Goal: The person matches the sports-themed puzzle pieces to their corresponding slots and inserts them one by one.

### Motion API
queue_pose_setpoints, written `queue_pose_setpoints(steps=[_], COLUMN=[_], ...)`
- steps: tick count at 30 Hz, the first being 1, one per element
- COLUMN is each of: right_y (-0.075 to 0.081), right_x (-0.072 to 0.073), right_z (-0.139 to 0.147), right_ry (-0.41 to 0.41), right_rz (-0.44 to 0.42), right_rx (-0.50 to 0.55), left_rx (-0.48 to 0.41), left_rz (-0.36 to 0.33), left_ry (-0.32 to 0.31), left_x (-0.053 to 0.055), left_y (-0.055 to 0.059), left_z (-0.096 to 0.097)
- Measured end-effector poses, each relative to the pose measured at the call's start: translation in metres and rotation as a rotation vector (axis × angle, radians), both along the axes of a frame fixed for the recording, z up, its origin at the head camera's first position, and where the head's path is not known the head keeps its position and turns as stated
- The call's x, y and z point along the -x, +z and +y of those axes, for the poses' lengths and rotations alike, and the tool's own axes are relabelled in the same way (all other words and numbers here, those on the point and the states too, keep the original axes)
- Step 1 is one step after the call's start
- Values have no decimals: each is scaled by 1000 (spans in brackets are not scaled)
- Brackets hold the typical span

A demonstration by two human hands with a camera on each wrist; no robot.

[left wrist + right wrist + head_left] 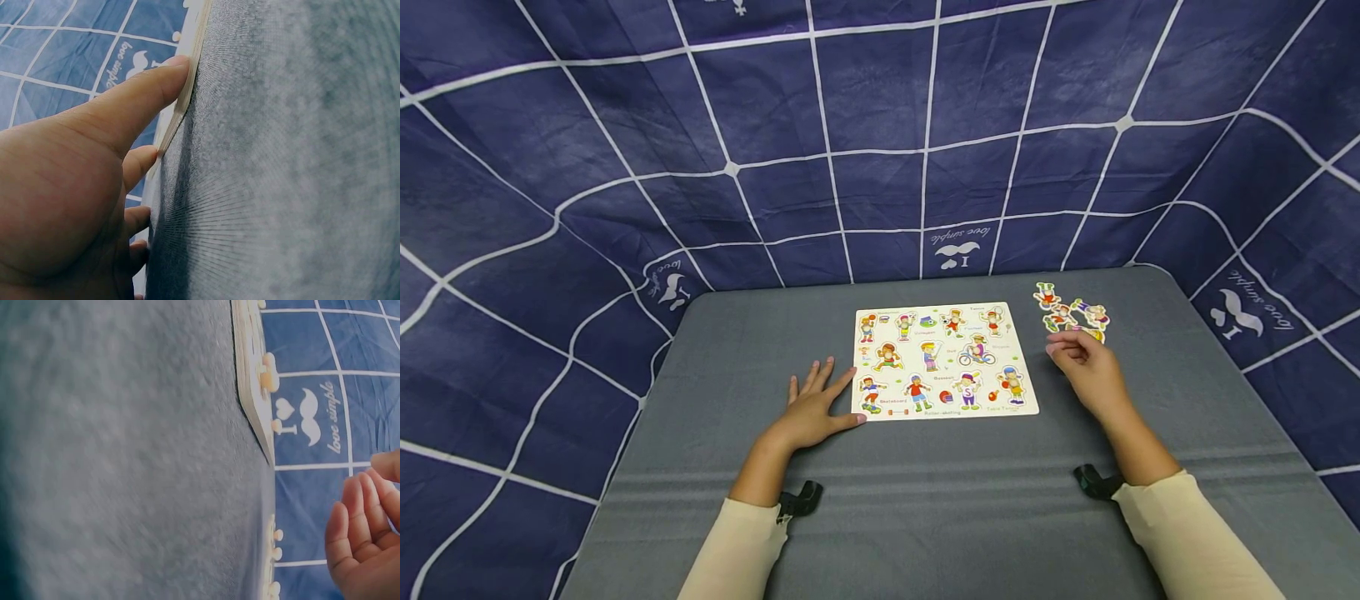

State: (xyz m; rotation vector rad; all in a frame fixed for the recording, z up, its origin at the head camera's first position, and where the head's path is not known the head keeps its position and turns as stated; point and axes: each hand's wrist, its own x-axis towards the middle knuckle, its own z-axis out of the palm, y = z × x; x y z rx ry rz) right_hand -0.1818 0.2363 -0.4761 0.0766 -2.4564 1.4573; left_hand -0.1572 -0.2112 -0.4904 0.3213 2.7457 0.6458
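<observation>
- Altogether, one blue cloth (880,92) with white lines rises behind the board (910,346) and to both sides of it; three full moustache prints (957,249) show.
- One grey table (700,375) lies beneath the board.
- The one board, pale and flat on the table, bears eleven figures (976,350) in rows of four, three and four.
- Two pale sleeves, the left sleeve (737,546) and the right sleeve (1195,533), are nearer the person than the board.
- Two bare hands: the left hand (812,412) is spread wide at the board's left edge, its thumb covering a bit of the near left corner. The right hand (1090,371) is narrow, just right of the board, fingers bent, thumb near the forefinger; whether it pinches anything, I cannot tell.
- Two black straps (802,498), one per wrist, are nearer the person than the board.
- At least four loose pieces (1047,295) lie clustered right of the board's far right corner; the right hand partly hides the nearest.
- At least three pale knobs (278,535) show past the board's corner in the right wrist view.
</observation>
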Motion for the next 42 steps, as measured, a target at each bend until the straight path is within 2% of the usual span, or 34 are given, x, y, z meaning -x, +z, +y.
queue_pose_setpoints(steps=[7, 20, 25, 39, 42], right_y=[8, 9, 11, 5, 6], right_x=[5, 21, 27, 46, 49], right_z=[9, 32, 44, 70, 72], right_ry=[-50, -72, -73, -67, -71], right_rz=[-9, 3, -24, -104, -126], right_rx=[24, -6, -17, -138, -200], left_rx=[-2, -10, -10, -4, -3], left_rz=[3, 5, 1, 1, -6], left_ry=[2, 0, 3, 4, 7], left_x=[-1, -1, -1, -1, -1], left_y=[2, 2, 2, 3, 4], left_z=[1, 1, 1, 0, 1])
